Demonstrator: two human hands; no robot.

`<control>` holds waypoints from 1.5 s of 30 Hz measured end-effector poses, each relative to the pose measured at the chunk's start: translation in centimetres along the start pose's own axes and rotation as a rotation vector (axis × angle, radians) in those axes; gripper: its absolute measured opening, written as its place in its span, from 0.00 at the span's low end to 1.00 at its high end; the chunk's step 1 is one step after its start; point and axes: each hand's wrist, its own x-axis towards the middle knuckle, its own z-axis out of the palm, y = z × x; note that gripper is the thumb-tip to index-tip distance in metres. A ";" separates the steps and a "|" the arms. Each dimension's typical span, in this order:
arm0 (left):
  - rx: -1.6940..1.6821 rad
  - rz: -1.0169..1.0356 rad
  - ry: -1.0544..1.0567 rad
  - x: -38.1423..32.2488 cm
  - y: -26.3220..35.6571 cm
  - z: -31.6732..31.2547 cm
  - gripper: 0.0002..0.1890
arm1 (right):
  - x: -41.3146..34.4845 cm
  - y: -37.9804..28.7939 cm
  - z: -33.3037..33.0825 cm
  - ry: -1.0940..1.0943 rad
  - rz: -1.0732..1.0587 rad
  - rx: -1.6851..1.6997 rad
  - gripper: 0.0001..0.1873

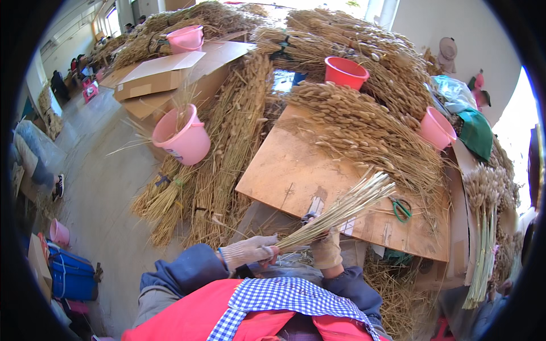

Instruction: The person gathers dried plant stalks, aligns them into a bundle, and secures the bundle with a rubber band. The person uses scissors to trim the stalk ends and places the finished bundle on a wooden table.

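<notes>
A bundle of dried straw-like stalks [341,209] slants up to the right over the near edge of a wooden board [294,170]. My left hand [251,251], in a pale knitted glove with bare fingertips, holds its lower left end. Around the middle of the bundle is my right hand [326,249], gloved too, its fingers partly hidden behind the stalks. Green-handled scissors [402,209] lie on the board, right of the bundle. Fluffy dried grass heads on stems [354,123] are spread over the board's far part.
A pink bucket [183,136] with some stalks stands left on long stalk bundles [234,149]. Further off are a red bucket [346,73], another pink bucket [437,128] and a cardboard box [149,81]. A tied bunch [482,230] hangs at right. Cut straw [396,294] litters the floor.
</notes>
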 end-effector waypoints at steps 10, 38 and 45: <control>0.660 0.165 0.436 1.1 -0.3 1.5 0.10 | 1.0 -5.3 -15.4 0.571 -0.313 0.556 0.14; 0.558 0.355 0.553 6.0 5.4 1.8 0.19 | 0.6 -7.0 -1.6 -0.034 0.182 0.383 0.13; 0.527 0.370 0.363 6.7 3.6 0.7 0.20 | 0.2 -5.2 -3.7 0.139 -0.036 0.436 0.12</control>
